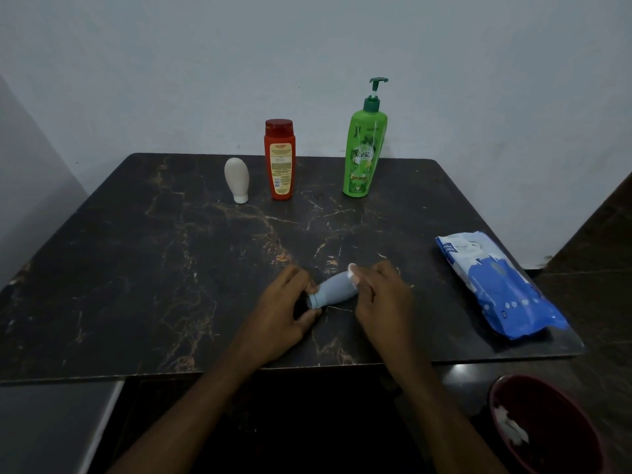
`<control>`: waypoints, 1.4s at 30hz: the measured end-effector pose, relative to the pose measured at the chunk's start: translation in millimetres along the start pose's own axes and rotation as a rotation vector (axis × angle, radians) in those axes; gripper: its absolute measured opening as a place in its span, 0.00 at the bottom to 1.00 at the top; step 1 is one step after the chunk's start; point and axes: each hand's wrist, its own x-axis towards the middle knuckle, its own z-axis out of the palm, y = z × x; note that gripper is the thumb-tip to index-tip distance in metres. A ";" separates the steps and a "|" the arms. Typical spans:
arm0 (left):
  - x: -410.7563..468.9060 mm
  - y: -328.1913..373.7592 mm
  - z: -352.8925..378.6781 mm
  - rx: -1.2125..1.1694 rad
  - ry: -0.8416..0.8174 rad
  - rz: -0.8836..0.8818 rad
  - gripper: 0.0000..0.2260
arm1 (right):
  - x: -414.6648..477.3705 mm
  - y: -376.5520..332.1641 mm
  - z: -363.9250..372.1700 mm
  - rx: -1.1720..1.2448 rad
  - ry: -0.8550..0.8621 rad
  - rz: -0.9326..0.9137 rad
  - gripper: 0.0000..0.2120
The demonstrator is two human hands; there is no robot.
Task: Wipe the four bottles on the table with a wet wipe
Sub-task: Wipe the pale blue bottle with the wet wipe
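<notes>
A small pale-blue bottle [333, 291] lies on its side near the table's [136, 268] front edge, mid-wipe, left hand [285, 304] gripping its cap end, right hand [384, 299] pinching a wet wipe [352, 269] against it, while a white bottle [236, 179], red bottle [279, 159] and green pump bottle [365, 155] stand behind, probably still waiting.

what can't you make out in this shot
Head view, the only one:
- White wet wipe: mostly hidden under the right hand; only a scrap shows.
- Pale blue plastic bottle lying on its side: cap end partly covered by the left hand.
- Red-orange plastic bottle: label print too small to read.
- Dark red round bin: cut off by the lower right edge.
</notes>
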 end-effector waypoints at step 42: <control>3.2 -5.6 1.7 -0.154 0.104 -0.165 0.09 | -16.5 -7.2 6.1 0.147 -0.045 0.086 0.07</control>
